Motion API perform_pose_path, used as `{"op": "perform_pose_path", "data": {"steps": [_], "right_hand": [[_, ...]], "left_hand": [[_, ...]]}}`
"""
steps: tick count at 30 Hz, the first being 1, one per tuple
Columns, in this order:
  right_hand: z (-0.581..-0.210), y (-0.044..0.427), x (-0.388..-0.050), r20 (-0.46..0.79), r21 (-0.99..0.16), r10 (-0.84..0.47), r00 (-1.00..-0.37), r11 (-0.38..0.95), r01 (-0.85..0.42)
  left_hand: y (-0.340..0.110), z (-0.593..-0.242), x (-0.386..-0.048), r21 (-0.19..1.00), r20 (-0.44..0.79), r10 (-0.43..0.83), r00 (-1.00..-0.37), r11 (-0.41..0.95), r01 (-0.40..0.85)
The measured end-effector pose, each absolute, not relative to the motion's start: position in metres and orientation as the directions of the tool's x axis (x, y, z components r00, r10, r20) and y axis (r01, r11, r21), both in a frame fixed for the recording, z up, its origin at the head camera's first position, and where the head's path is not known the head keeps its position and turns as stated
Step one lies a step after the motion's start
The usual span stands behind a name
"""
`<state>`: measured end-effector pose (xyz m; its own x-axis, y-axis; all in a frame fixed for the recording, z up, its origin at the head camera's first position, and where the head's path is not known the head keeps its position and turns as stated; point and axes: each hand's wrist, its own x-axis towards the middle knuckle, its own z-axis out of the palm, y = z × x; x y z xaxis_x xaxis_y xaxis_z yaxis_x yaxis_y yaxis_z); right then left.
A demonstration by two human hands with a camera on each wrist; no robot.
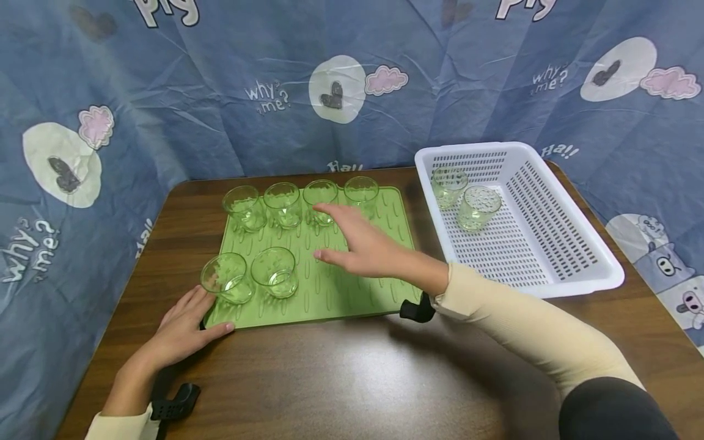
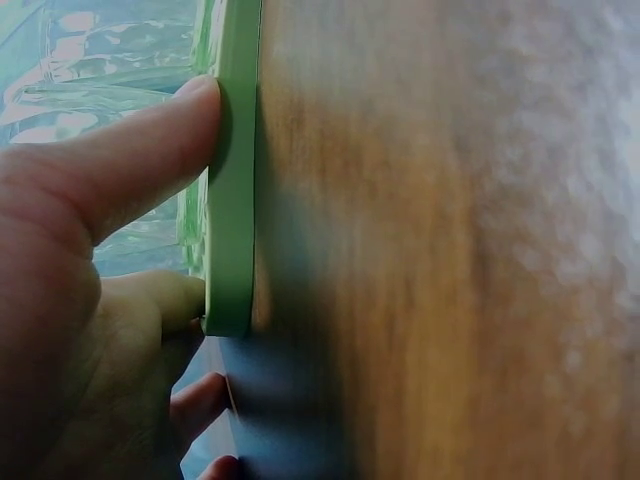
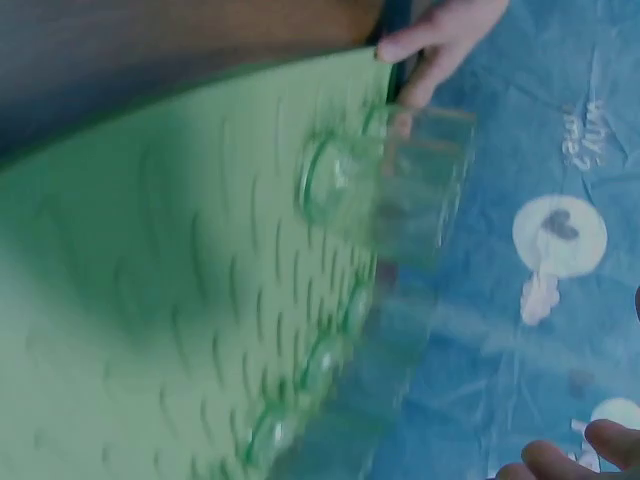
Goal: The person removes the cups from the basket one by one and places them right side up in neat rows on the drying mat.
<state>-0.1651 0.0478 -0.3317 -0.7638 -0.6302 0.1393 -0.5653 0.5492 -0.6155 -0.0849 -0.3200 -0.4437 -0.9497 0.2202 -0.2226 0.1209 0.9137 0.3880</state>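
Observation:
A green drying mat point(image 1: 357, 299) with raised ridges lies on the table. Several clear glasses line its back edge, among them a glass point(image 1: 283, 208); two more, a left glass point(image 1: 230, 280) and a right glass point(image 1: 276, 274), stand upright at its front left. My left hand point(image 1: 184, 324) rests at the mat's front left corner, its thumb point(image 2: 165, 145) touching the front edge. Above the mat's right half hovers my right hand point(image 1: 368, 244), fingers spread from the thumb, holding nothing. Only some of its fingertips point(image 3: 545, 460) show in the right wrist view.
At the right stands a white perforated basket point(image 1: 602, 282) with two glasses inside, one glass point(image 1: 448, 186) behind the other glass point(image 1: 477, 209). The brown wooden table point(image 1: 308, 379) extends in front of the mat. Blue printed cloth point(image 1: 209, 91) hangs behind and beside the table.

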Motion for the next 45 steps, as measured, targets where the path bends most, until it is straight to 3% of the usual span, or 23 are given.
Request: {"op": "perform_pose_path", "data": {"steps": [10, 23, 36, 45], "right_hand": [[-0.308, 0.104, -0.191, 0.214, -0.522, -0.522, -0.826, 0.653, -0.548], [-0.320, 0.175, -0.226, 0.152, -0.615, -0.328, -0.932, 0.707, -0.349], [-0.343, 0.254, -0.255, -0.007, -0.580, -0.145, -0.989, 0.806, -0.114], [-0.358, 0.297, -0.257, -0.157, -0.624, -0.136, -0.978, 0.782, -0.009]], "left_hand": [[-0.319, -0.444, -0.086, 0.392, -0.213, 0.226, -0.951, 0.911, 0.128], [-0.319, -0.443, -0.085, 0.395, -0.217, 0.223, -0.950, 0.910, 0.123], [-0.320, -0.444, -0.084, 0.404, -0.229, 0.222, -0.948, 0.907, 0.115], [-0.319, -0.443, -0.085, 0.402, -0.230, 0.221, -0.948, 0.909, 0.114]]}}
